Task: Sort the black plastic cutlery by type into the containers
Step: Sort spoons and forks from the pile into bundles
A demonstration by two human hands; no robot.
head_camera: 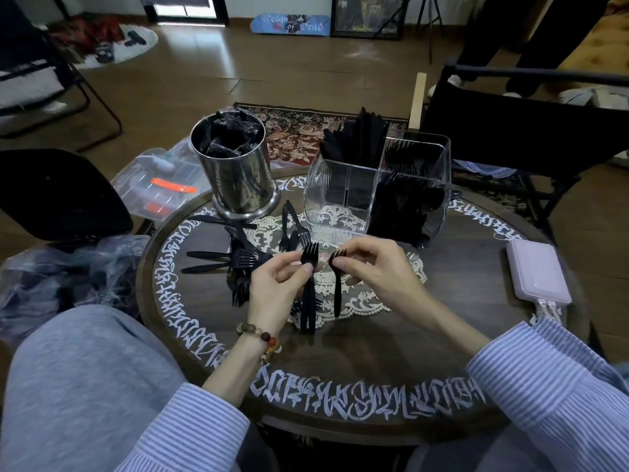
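Left hand (277, 284): pinches a pair of black forks (309, 291) below the tines, handles hanging toward the table (442, 335).
Right hand (371, 267): pinches a single fork (337, 287) at its head, tines up.
Loose forks (238, 260): glossy black, scattered left of centre.
Clear divided container (340, 195): holds upright black cutlery in its rear and right compartments.
Steel canister (235, 172): filled with wrapped black pieces.

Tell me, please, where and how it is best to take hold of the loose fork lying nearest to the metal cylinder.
Probably grip that fork at its thin handle, which lies flat on the table and points left, clear of the fork pile. Come from above with the fingers across the handle; the tine end sits near the metal cylinder.
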